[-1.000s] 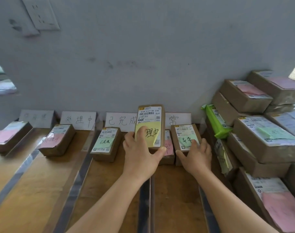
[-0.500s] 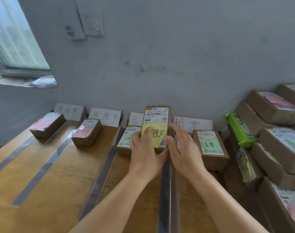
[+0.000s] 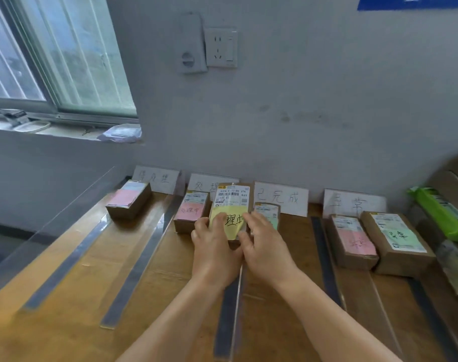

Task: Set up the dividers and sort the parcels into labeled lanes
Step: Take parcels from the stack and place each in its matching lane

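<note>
A brown parcel with a yellow note is held up over the table between my two hands. My left hand grips its lower left side, thumb on the yellow note. My right hand holds its lower right edge with the fingers along the side. Behind it lies a parcel with a pink note in the second lane. Clear divider strips run front to back on the wooden table. White lane labels lean against the wall.
A pink-noted parcel lies in the far-left lane and a green-noted one in the third. Two parcels lie in the right lane. A green bag and stacked boxes stand at the right edge.
The parcel has travelled left from the third lane towards the second, both hands with it. My right hand has closed in on its right edge. The view has swung left and up.
</note>
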